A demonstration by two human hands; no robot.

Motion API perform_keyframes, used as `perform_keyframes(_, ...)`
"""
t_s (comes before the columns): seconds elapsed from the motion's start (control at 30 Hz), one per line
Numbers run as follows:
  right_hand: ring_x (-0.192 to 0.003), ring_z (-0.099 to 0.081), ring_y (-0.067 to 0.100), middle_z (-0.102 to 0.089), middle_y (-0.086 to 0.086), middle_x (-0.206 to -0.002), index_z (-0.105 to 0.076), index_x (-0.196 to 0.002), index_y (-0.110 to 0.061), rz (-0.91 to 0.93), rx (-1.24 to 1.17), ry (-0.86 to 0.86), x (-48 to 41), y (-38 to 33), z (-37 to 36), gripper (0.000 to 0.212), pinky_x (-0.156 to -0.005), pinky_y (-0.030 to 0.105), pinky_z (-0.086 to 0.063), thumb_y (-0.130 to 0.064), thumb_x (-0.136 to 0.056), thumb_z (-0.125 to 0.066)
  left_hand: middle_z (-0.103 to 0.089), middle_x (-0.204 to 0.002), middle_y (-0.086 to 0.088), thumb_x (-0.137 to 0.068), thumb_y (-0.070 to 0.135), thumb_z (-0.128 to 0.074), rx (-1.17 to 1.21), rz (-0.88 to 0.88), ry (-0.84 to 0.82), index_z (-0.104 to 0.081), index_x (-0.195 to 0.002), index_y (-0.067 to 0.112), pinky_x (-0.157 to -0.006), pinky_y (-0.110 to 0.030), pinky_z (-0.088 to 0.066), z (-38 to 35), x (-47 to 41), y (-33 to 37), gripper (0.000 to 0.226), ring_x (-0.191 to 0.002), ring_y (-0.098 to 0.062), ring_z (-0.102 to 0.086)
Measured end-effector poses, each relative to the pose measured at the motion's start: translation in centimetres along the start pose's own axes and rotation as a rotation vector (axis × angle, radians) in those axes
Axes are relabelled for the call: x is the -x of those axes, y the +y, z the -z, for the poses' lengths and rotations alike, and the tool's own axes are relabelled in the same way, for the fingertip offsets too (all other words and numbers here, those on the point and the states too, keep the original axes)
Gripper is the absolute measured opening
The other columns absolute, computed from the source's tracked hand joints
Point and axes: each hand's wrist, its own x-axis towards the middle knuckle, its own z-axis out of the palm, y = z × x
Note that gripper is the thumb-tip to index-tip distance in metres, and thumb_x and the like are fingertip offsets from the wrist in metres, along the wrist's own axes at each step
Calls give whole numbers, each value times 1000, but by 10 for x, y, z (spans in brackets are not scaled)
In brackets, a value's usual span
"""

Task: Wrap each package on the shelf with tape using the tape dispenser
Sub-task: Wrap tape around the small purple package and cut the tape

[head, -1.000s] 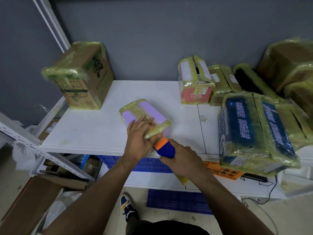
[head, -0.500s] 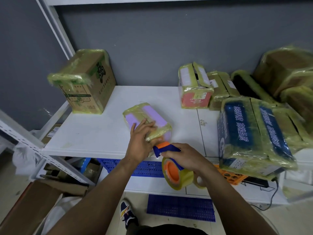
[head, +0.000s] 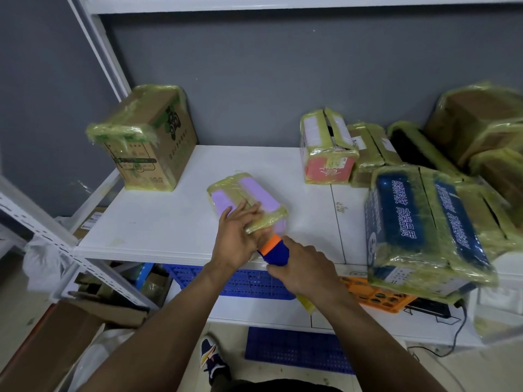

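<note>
The small package [head: 254, 193] sits in the middle of the shelf [head: 169, 230], near the front edge. The left hand [head: 236, 239] lies flat on its near end, and the tape dispenser [head: 276, 251] is at its front corner in the right hand [head: 305, 271]. The cardboard box [head: 150, 142] is back left, the row of packages [head: 328, 154] back right, and the big package [head: 418, 227] front right.

Small purple package [head: 246, 205] flat on white shelf [head: 169, 222] near front edge, banded in yellowish tape; left hand [head: 236, 239] presses flat on near end. Blue-handled tape dispenser [head: 276, 251], orange collar, gripped by right hand [head: 305, 270], nose at package's near edge. Brown carton [head: 150, 142] upright back left, top taped. Red-fronted package [head: 328, 151] back right. Large blue box [head: 418, 227] front right, taped.
</note>
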Motion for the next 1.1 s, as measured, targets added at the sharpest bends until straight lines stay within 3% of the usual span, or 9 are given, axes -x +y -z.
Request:
perform_keyframes(0.23, -87, -56, 21, -64, 1, -111, -19, -154, -42, 94, 103, 115, 1, -4, 9, 76, -71, 32, -44, -60, -92, -59, -61, -136, 20, -83, 43, -81, 25, 170, -39, -73, -123, 28, -116, -35, -38, 30, -33, 11, 43, -140, 1, -41)
perform_keyframes(0.4, -78, -61, 15, -63, -10, -93, -35, -137, -45, 126, -5, 137, -6, 4, 16, 56, -69, 34, -55, -65, -89, -57, -72, -120, 18, -70, 59, -82, 298, 295, 73, -74, -110, 46, -105, -45, -51, 55, -54, 13, 43, -119, -7, -64)
perform_keyframes(0.5, -76, -63, 13, -65, -12, -88, -40, -130, -45, 96, -139, 179, -10, 15, 19, 51, -73, 37, -58, -69, -87, -56, -74, -116, 12, -78, 36, -87, 379, 299, 60, -78, -114, 27, -103, -43, -54, 70, -68, 12, 39, -112, -8, -68)
perform_keyframes(0.6, -81, -66, 10, -68, -15, -92, -41, -132, -49, 88, -263, 173, -13, 26, 28, 52, -77, 39, -59, -69, -88, -58, -73, -120, 5, -82, 17, -85, 418, 247, 43, -75, -118, 14, -103, -33, -53, 69, -64, 16, 38, -113, -4, -67)
perform_keyframes(0.73, -88, -68, 7, -69, -13, -100, -34, -150, -29, 42, -381, 175, -14, 40, 31, 81, -79, 36, -57, -70, -87, -62, -68, -126, -5, -82, 1, -80, 333, 175, 54, -70, -121, 1, -102, -13, -41, 45, -41, 16, 41, -114, 14, -57)
perform_keyframes(0.83, -75, -68, 12, -70, -6, -87, -52, -122, -23, 39, -446, 235, -11, 47, 25, 51, -73, 43, -58, -58, -90, -68, -59, -142, -4, -89, 14, -74, 66, 45, -20, -64, -132, 4, -120, -15, -16, 28, -18, 10, 45, -137, 4, -38)
perform_keyframes(0.93, -74, -68, 16, -70, -1, -85, -55, -111, -25, 17, -513, 239, -10, 50, 20, 37, -73, 41, -57, -52, -91, -70, -39, -159, 2, -96, -4, -62, -22, -15, 65, -51, -143, -3, -114, -27, -38, 19, -3, 1, 49, -147, 3, -28)
perform_keyframes(1.03, -77, -67, 11, -68, -4, -91, -53, -115, -23, -36, -531, 228, -9, 54, 21, 44, -65, 29, -52, -56, -90, -69, -9, -165, 20, -95, 11, -71, 43, 45, -13, -42, -153, 23, -121, -30, -23, 13, 9, 6, 66, -154, -3, -2)
perform_keyframes(1.1, -76, -66, 10, -66, -3, -90, -55, -111, -19, -81, -539, 203, -9, 60, 24, 52, -61, 25, -47, -64, -87, -66, -20, -167, 11, -91, 19, -77, 13, 126, 89, -52, -145, 37, -115, -31, -31, 8, 14, 2, 62, -151, -14, -23)
